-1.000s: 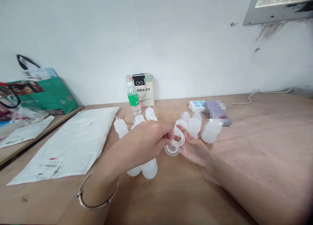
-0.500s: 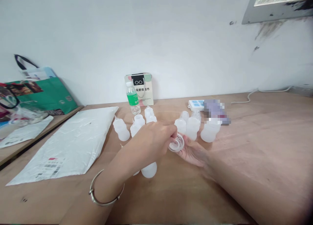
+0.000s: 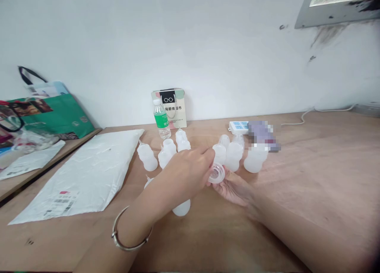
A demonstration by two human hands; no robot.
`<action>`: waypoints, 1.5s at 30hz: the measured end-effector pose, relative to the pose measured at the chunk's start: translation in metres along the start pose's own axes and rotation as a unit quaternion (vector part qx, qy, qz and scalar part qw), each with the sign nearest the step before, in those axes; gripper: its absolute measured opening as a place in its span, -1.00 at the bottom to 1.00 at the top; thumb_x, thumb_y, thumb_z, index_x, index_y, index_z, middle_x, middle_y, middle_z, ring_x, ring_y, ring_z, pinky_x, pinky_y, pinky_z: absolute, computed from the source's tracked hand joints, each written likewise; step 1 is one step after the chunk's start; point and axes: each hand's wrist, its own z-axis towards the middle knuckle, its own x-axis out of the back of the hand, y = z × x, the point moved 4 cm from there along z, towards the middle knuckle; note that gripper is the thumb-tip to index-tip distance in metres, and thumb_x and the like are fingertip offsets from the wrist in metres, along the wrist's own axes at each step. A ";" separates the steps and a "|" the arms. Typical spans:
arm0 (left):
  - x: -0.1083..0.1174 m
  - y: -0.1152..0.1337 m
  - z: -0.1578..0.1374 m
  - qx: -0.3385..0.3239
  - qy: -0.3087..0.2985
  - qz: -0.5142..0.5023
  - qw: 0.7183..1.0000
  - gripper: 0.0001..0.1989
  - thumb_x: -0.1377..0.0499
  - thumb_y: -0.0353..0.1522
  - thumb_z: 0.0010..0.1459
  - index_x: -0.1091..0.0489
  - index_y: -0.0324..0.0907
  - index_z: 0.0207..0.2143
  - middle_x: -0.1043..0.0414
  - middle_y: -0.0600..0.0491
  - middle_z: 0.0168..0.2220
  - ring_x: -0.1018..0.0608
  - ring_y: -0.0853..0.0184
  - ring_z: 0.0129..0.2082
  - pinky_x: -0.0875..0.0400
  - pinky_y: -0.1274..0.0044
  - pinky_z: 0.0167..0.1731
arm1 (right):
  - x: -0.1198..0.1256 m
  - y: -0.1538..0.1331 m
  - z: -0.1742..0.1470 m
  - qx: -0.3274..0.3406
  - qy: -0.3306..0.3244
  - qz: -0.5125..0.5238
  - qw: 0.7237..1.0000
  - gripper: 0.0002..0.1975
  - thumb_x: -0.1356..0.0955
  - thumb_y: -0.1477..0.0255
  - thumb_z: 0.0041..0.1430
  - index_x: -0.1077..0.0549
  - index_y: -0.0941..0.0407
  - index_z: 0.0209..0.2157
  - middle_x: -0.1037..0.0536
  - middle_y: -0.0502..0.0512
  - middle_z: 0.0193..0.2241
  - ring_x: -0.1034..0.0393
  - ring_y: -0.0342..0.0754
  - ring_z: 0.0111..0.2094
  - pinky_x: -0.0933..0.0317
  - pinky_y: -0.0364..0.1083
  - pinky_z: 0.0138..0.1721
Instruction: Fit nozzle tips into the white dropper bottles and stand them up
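Observation:
Between my hands is a translucent round cap (image 3: 217, 174), its ringed hollow facing me. My left hand (image 3: 191, 166), with a bangle on its wrist, has its fingers pinched at the cap's left edge; its fingertips are partly hidden. My right hand (image 3: 234, 186) grips the cap from the right and below. Left of them stand several white squeeze bottles, one with a pointed nozzle (image 3: 147, 157) and one without a nozzle (image 3: 169, 146). Another bottle (image 3: 181, 207) is mostly covered by my left forearm. Just behind my right hand are more white bottles (image 3: 234, 156).
A flat white mailing bag (image 3: 86, 174) lies at the left. Against the wall stand a water bottle (image 3: 162, 120) and a paper bag (image 3: 178, 114). A power strip (image 3: 238, 127) and a blurred purple item (image 3: 263, 134) are at the back right. A green bag (image 3: 59, 116) leans far left.
The cap has turned so its hollow faces me more squarely, and it has shifted slightly right. My left fingers have moved from inside its ring to its left edge.

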 end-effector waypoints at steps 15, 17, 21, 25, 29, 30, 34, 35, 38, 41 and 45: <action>0.003 0.009 -0.001 -0.008 0.013 -0.065 0.998 -0.77 0.04 -0.24 0.29 -0.21 -0.18 -0.13 -0.30 0.01 -0.13 -0.44 0.33 -0.26 -0.35 0.51 -0.37 | 0.002 -0.003 0.001 0.050 0.087 0.030 0.994 -0.81 -0.49 0.59 -0.10 -0.51 0.14 -0.37 -0.57 -0.08 -0.43 -0.50 -0.29 -0.38 -0.37 -0.40 -0.34; -0.002 0.012 -0.001 -0.027 0.004 -0.064 0.998 -0.70 -0.05 -0.17 0.23 -0.20 -0.16 -0.08 -0.27 -0.01 -0.08 -0.44 0.30 -0.21 -0.36 0.51 -0.36 | 0.002 -0.002 0.000 0.045 0.081 0.023 0.995 -0.84 -0.47 0.58 -0.06 -0.52 0.14 -0.37 -0.57 -0.06 -0.44 -0.49 -0.26 -0.40 -0.36 -0.38 -0.46; -0.011 0.013 0.003 -0.029 -0.016 -0.044 0.999 -0.78 -0.14 -0.28 0.17 -0.23 -0.17 -0.18 -0.33 0.04 -0.21 -0.45 0.34 -0.34 -0.33 0.53 -0.46 | 0.004 0.002 0.000 0.041 0.081 0.000 0.996 -0.86 -0.49 0.50 -0.07 -0.51 0.15 -0.40 -0.54 -0.06 -0.49 -0.43 -0.26 -0.47 -0.31 -0.34 -0.52; -0.010 0.011 0.004 -0.015 -0.011 -0.069 0.997 -0.89 -0.08 -0.34 0.16 -0.24 -0.18 -0.26 -0.35 0.07 -0.29 -0.44 0.37 -0.40 -0.30 0.55 -0.47 | 0.002 -0.001 0.000 0.061 0.111 -0.067 0.990 -0.84 -0.51 0.42 -0.10 -0.51 0.13 -0.44 -0.51 -0.05 -0.49 -0.38 -0.23 -0.45 -0.33 -0.25 -0.40; -0.008 0.011 0.003 -0.011 0.003 -0.083 0.996 -0.89 -0.09 -0.36 0.08 -0.20 -0.17 -0.35 -0.35 0.10 -0.38 -0.39 0.40 -0.49 -0.22 0.56 -0.55 | 0.002 -0.006 0.002 0.090 0.121 -0.107 0.983 -0.83 -0.53 0.45 -0.14 -0.48 0.14 -0.54 -0.45 -0.09 -0.60 -0.27 -0.26 -0.56 -0.20 -0.27 -0.51; -0.007 0.011 0.003 -0.008 0.004 -0.084 0.996 -0.89 -0.10 -0.36 0.06 -0.19 -0.17 -0.36 -0.35 0.10 -0.40 -0.38 0.40 -0.51 -0.19 0.56 -0.57 | 0.002 -0.007 0.002 0.093 0.121 -0.114 0.982 -0.81 -0.54 0.43 -0.16 -0.47 0.15 -0.55 -0.44 -0.09 -0.61 -0.26 -0.27 -0.57 -0.18 -0.27 -0.53; -0.004 0.009 0.006 0.028 0.009 -0.080 0.996 -0.87 -0.09 -0.34 0.04 -0.20 -0.18 -0.35 -0.38 0.09 -0.42 -0.41 0.38 -0.51 -0.20 0.56 -0.56 | 0.001 -0.010 0.003 0.103 0.116 -0.128 0.980 -0.78 -0.53 0.37 -0.14 -0.45 0.15 -0.55 -0.42 -0.08 -0.59 -0.25 -0.24 -0.53 -0.16 -0.24 -0.47; -0.003 0.008 0.006 0.041 0.013 -0.072 0.996 -0.86 -0.09 -0.32 0.04 -0.20 -0.18 -0.35 -0.40 0.08 -0.41 -0.42 0.37 -0.49 -0.20 0.55 -0.55 | -0.001 -0.011 0.003 0.105 0.114 -0.125 0.980 -0.78 -0.52 0.37 -0.12 -0.45 0.14 -0.54 -0.42 -0.08 -0.57 -0.25 -0.23 -0.51 -0.16 -0.23 -0.44; -0.001 0.006 0.008 0.079 0.017 -0.035 0.996 -0.80 -0.10 -0.25 0.04 -0.20 -0.19 -0.34 -0.42 0.04 -0.41 -0.44 0.32 -0.48 -0.18 0.54 -0.57 | -0.004 -0.012 0.002 0.105 0.109 -0.110 0.982 -0.81 -0.51 0.36 -0.09 -0.46 0.12 -0.51 -0.42 -0.08 -0.52 -0.26 -0.22 -0.46 -0.17 -0.21 -0.38; -0.001 0.007 0.009 0.086 0.022 -0.015 0.996 -0.80 -0.09 -0.25 0.03 -0.20 -0.19 -0.35 -0.43 0.04 -0.43 -0.44 0.31 -0.50 -0.16 0.52 -0.58 | -0.005 -0.012 0.002 0.110 0.115 -0.112 0.981 -0.79 -0.52 0.37 -0.11 -0.44 0.12 -0.53 -0.41 -0.08 -0.54 -0.25 -0.22 -0.47 -0.16 -0.21 -0.38; -0.001 0.011 0.007 0.064 0.018 -0.046 0.997 -0.85 -0.10 -0.32 -0.02 -0.19 -0.17 -0.40 -0.40 0.09 -0.50 -0.42 0.34 -0.54 -0.14 0.54 -0.59 | -0.002 -0.012 0.002 0.112 0.125 -0.148 0.975 -0.76 -0.53 0.37 -0.14 -0.42 0.15 -0.55 -0.40 -0.09 -0.60 -0.22 -0.23 -0.54 -0.13 -0.21 -0.46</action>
